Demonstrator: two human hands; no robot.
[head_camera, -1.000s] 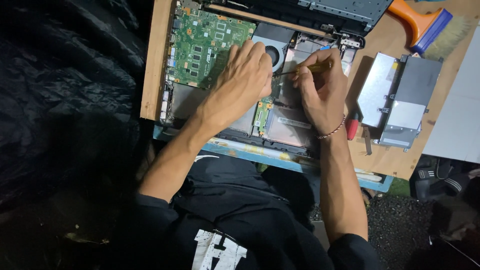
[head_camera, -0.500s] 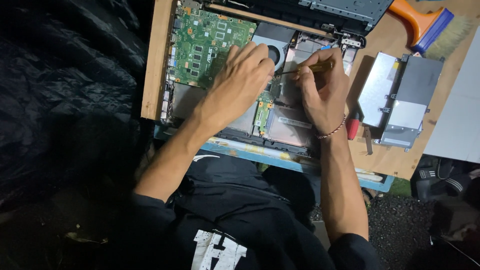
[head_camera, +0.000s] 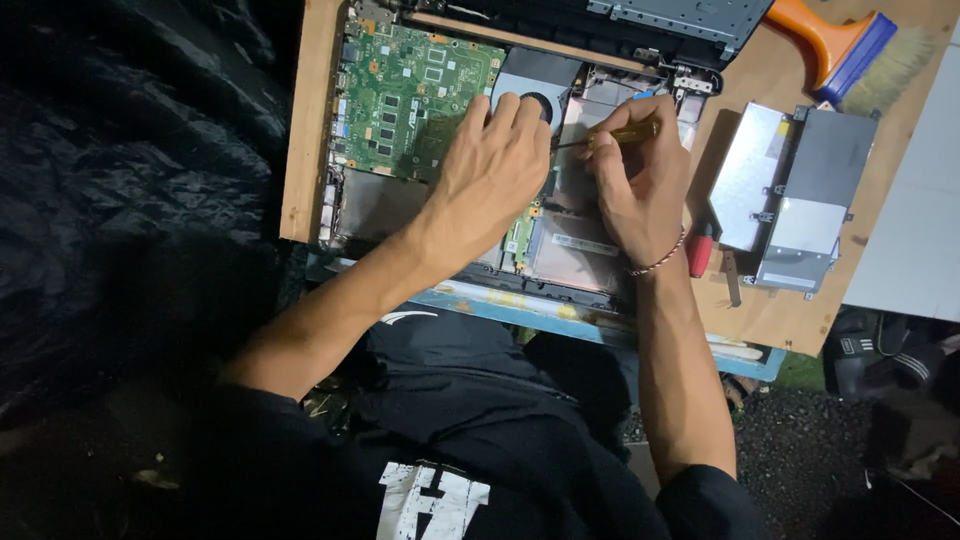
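R hand (head_camera: 640, 190) grips yellow-handled screwdriver (head_camera: 618, 133), tip pointing to 9 o'clock at opened laptop (head_camera: 560, 230) centre, while L hand (head_camera: 490, 170) lies flat, fingers loosely spread, holding nothing, beside fan (head_camera: 535, 85), w/ green mainboard (head_camera: 410, 90) at its 10 o'clock.

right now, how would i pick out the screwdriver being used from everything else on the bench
Start at the opened laptop on the wooden board. Beside its green circuit board lies the round fan; just right of it, the right hand grips the screwdriver. Its clear yellow handle sets it apart from the red-handled tool further right.
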